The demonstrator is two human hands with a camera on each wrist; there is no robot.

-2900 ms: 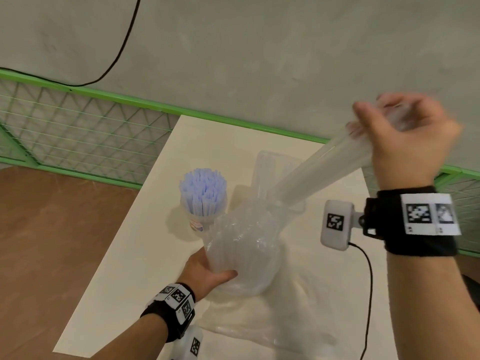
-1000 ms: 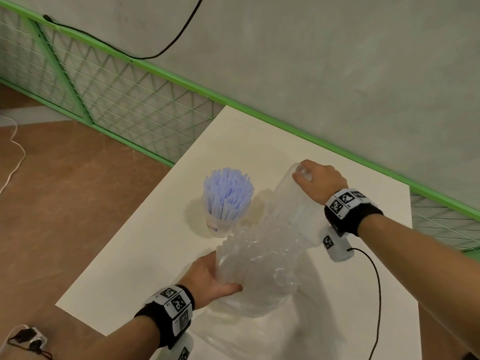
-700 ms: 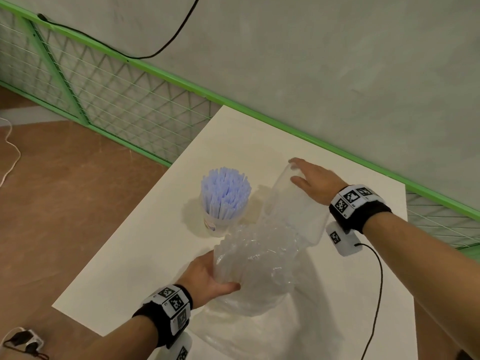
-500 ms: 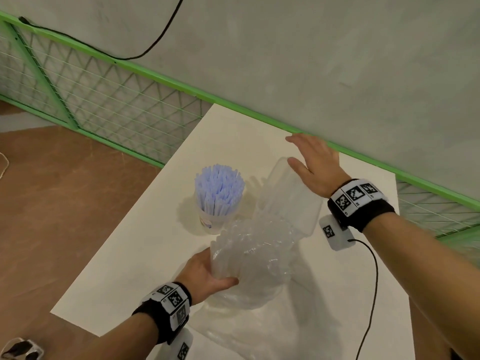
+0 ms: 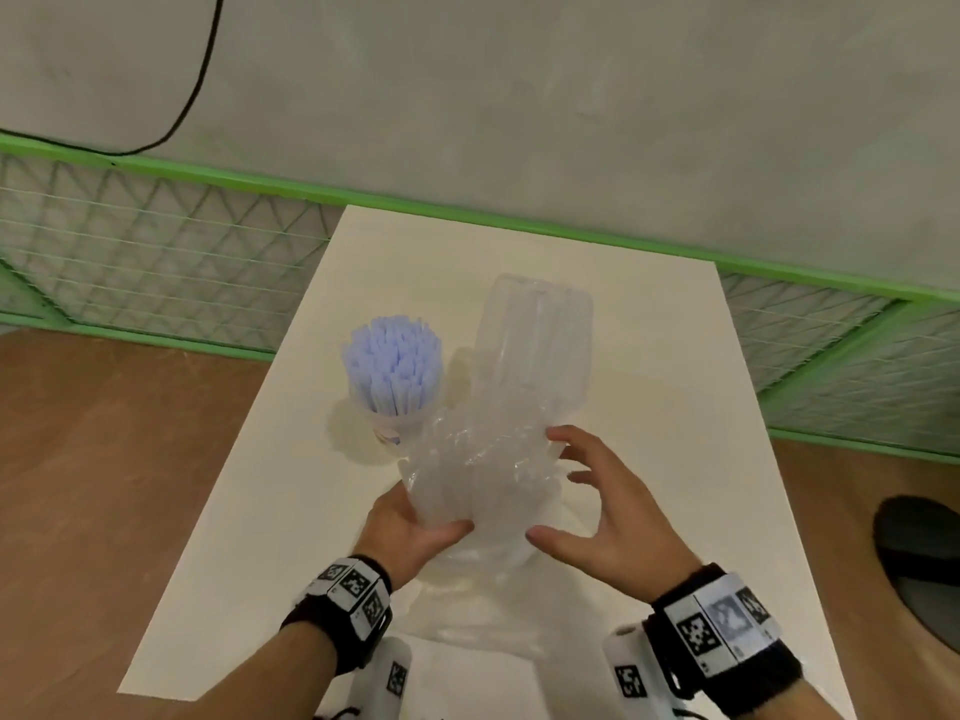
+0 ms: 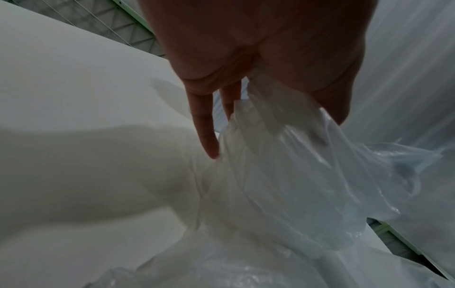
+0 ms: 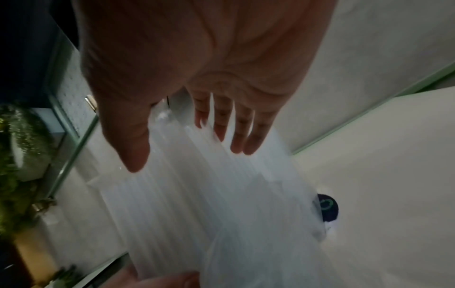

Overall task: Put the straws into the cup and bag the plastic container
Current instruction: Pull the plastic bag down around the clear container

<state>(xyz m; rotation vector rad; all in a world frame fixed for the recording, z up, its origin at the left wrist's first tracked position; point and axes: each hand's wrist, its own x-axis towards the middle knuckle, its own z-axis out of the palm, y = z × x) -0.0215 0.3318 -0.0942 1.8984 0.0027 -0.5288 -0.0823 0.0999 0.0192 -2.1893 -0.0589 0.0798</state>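
Blue straws [image 5: 395, 363] stand in cup [image 5: 387, 431]; beside it, clear plastic container [image 5: 535, 345] half-sheathed in bag [image 5: 478, 480], left hand [image 5: 410, 532] gripping bag, right hand [image 5: 608, 517] spread, empty; bagging unfinished.

Nothing I can read here. My wristbands [image 5: 358, 589] carry black-and-white square code tags, but those are patterns, with no letters or numbers. The cup [image 5: 387, 428] near the table's [image 5: 249, 511] left edge has a small coloured mark low on its side, too blurred to make out.
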